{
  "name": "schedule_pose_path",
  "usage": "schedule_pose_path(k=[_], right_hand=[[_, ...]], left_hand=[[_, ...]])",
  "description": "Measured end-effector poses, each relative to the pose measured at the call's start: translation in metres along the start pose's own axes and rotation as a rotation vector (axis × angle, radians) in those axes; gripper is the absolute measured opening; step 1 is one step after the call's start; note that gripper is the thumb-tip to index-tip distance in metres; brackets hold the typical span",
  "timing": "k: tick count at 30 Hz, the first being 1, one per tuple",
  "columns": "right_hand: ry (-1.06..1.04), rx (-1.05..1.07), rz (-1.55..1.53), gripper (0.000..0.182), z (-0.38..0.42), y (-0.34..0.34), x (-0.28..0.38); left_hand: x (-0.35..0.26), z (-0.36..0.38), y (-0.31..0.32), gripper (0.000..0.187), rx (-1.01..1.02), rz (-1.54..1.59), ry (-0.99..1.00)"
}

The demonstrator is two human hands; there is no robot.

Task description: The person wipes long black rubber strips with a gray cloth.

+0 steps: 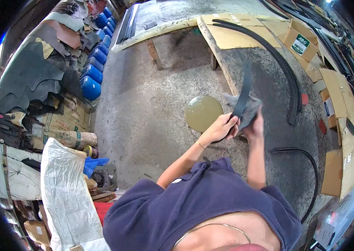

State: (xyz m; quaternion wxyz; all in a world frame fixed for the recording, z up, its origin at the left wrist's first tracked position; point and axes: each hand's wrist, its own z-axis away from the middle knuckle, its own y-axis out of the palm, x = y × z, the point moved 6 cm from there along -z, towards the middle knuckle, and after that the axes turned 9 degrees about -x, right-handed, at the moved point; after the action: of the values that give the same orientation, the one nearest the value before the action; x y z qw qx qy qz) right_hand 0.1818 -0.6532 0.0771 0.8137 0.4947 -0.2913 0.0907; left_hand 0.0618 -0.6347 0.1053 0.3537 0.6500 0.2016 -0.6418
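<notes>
My left hand (222,127) is closed round a long black strap (244,94), whose blurred free end rises toward the far side. In my right hand (255,124) is a grey cloth (250,111), bunched up against the strap just beside my left hand. The cloth and right fingers are partly smeared by motion. Several long black straps (279,58) lie curved together on the dark worktable to the right. Nearer my body, more black straps (311,167) bend along the same table.
A round stool seat (204,113) stands on the concrete floor in front of me. Cardboard boxes (300,42) and a phone (350,126) sit along the right. Stacked leather hides (26,79) and blue rolls (91,87) line the left. A pale table (177,19) crosses the back.
</notes>
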Motion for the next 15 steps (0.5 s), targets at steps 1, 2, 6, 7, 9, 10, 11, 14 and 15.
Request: schedule_pose_path(k=[1,2,6,7,9,10,11,14,15], right_hand=[[0.207,0.531,-0.156,0.047,0.012,0.021,-0.021],[0.091,0.261,0.036,0.045,-0.003,0.002,-0.028],[-0.068,-0.138,0.109,0.037,-0.011,0.031,0.018],[-0.074,-0.112,0.102,0.036,-0.028,0.025,0.036],[-0.181,-0.142,0.09,0.032,-0.046,0.03,0.081],[-0.255,-0.088,0.082,0.03,-0.058,0.029,0.103],[-0.269,-0.108,0.088,0.029,-0.071,0.023,0.117],[-0.247,0.026,0.072,0.026,-0.076,0.036,0.126],[-0.293,-0.067,0.057,0.025,-0.072,0.041,0.133]], left_hand=[[0.005,-0.001,-0.001,0.03,-0.017,-0.05,-0.055],[0.015,-0.003,-0.003,0.03,-0.045,-0.107,-0.104],[0.03,0.022,0.015,0.028,-0.019,-0.065,-0.178],[0.034,0.034,0.019,0.027,0.003,-0.009,-0.184],[0.043,0.053,0.015,0.027,0.042,-0.043,-0.23],[0.04,0.057,0.012,0.027,0.043,-0.044,-0.232],[0.034,0.063,0.01,0.027,0.044,-0.039,-0.193],[0.018,0.067,0.01,0.027,0.055,-0.011,-0.154],[0.015,0.064,0.01,0.027,0.065,0.005,-0.151]])
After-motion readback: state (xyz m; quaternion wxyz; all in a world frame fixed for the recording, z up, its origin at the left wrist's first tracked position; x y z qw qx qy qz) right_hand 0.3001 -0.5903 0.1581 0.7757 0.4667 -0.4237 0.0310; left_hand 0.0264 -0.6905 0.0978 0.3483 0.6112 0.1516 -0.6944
